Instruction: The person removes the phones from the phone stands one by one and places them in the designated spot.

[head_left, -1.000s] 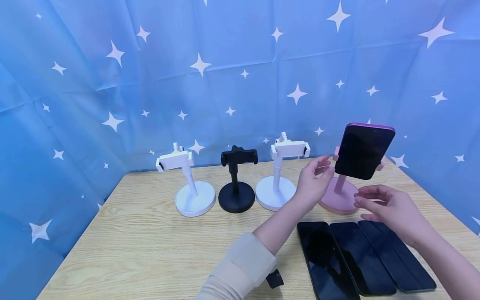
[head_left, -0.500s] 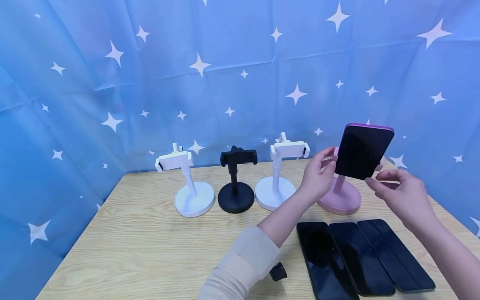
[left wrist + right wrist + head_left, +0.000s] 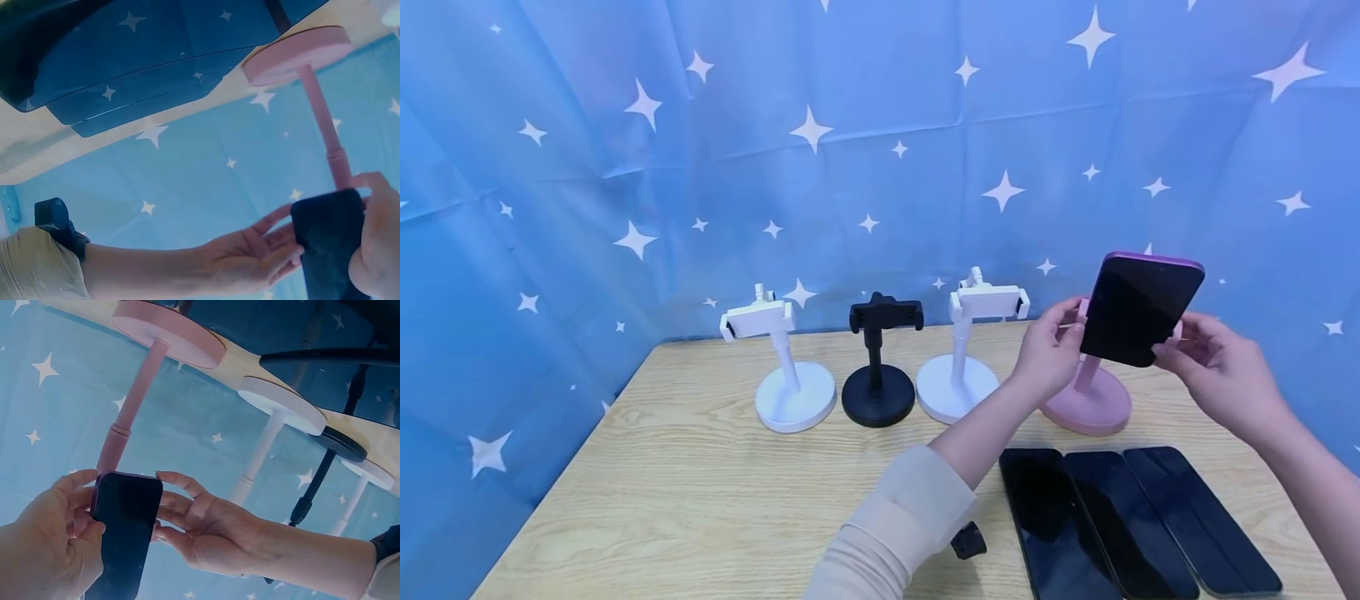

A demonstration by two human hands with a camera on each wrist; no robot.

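Observation:
A phone (image 3: 1142, 310) with a purple edge and dark screen sits tilted in the clamp of the pink phone stand (image 3: 1088, 402), at the right of the table. My left hand (image 3: 1051, 350) pinches the clamp's left arm, thumb beside the phone's edge. On the other side my right hand (image 3: 1228, 375) has curled fingers round the clamp's right arm, its thumb at the phone's lower corner. In the right wrist view, bits of pink clamp show between the fingers on both sides of the phone (image 3: 125, 537). The phone hides most of the clamp.
Left of the pink stand are a white phone stand (image 3: 957, 387), a black one (image 3: 877, 396) and another white one (image 3: 796, 396). Dark phones (image 3: 1131, 521) lie side by side in front. A small black object (image 3: 968, 540) shows by the left sleeve. A blue star-patterned cloth (image 3: 865, 167) hangs behind.
My right hand has risen from beside the pink stand's base to the clamp's right arm. My left hand has closed in on the left arm. The phone stays in the clamp.

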